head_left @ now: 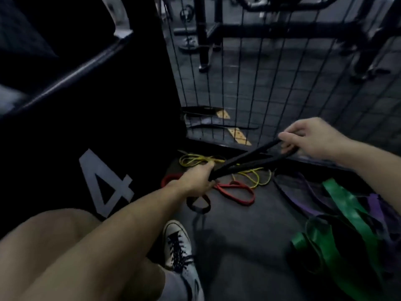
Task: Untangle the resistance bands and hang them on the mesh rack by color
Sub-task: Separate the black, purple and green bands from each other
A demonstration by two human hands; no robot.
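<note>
We find the band (245, 159) stretched between left hand (196, 180) and right hand (310, 135), above other bands (235, 190) on the floor (238, 235). The mesh rack (260, 72) stands behind; a box (104, 148) lies left.

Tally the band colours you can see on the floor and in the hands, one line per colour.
Exact band counts are unclear in the tangle, so these are colour groups.
Black, held by left hand and right hand: 1
Yellow: 1
Red: 1
Purple: 1
Green: 1
Total: 5
</note>
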